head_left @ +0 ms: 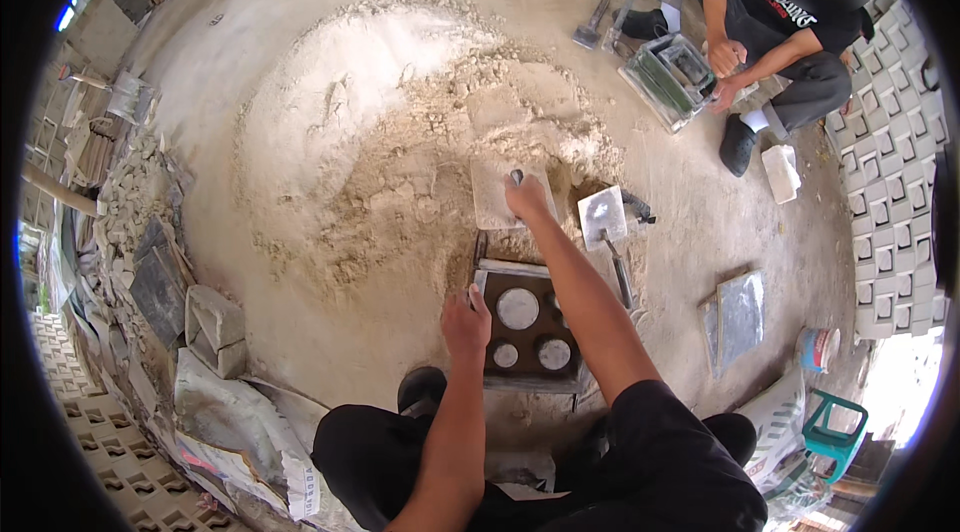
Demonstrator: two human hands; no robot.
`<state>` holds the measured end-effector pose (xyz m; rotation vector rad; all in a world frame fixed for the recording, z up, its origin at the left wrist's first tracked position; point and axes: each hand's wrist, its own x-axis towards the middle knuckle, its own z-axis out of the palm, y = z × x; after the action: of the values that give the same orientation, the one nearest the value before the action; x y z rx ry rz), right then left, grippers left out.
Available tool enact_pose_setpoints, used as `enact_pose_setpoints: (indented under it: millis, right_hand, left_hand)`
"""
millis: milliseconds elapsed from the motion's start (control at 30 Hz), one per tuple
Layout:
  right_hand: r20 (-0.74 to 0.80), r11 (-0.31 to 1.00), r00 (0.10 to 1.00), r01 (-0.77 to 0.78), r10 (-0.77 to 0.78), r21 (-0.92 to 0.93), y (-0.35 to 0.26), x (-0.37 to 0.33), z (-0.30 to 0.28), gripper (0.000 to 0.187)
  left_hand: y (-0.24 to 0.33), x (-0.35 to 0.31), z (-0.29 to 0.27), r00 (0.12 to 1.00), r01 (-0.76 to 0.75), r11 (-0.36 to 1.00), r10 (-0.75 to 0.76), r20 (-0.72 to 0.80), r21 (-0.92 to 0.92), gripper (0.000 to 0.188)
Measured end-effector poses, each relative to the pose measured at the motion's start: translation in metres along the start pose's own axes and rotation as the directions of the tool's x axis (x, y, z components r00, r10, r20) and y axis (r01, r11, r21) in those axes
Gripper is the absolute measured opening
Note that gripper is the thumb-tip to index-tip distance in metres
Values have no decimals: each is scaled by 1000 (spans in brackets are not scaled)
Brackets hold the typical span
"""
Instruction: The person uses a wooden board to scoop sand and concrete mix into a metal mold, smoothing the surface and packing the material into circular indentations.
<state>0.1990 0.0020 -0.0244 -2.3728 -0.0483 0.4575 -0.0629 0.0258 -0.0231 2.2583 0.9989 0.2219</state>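
My right hand (525, 200) is closed round the dark handle of a square, flat hand float (493, 194), which lies against the near edge of the sandy heap (400, 152). Below it, close to my knees, sits a rectangular mould (530, 322) with a pale rim and a dark inside. Several pale round discs (517, 309) of different sizes show within it. My left hand (467, 320) is closed at the mould's left edge; its fingers appear to grip the rim there. My right forearm passes over the mould and hides part of its right side.
A square-bladed trowel (603, 217) lies right of the float. At the far right a seated person (790, 32) handles another mould (670, 82). Patterned blocks (880, 182) are stacked along the right. Rubble (140, 202) and a hollow block (214, 327) lie left; a green stool (835, 432) stands lower right.
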Motion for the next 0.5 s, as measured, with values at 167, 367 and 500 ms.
enact_pose_setpoints:
  millis: [167,367,500]
  right_hand:
    - [-106,997,992,60,-65,-48,16,-14,0,58]
    - [-110,999,994,-8,4,-37,0,-43,-14,57]
    - [12,988,990,-138,138,73,-5,-33,-10,56]
  left_hand:
    - [4,-1,0,1000,16,1000,-15,-26,3,43]
    - [1,3,-1,997,75,997,-76,22,37,44]
    - [5,2,-7,993,103,994,-105,62,39,45]
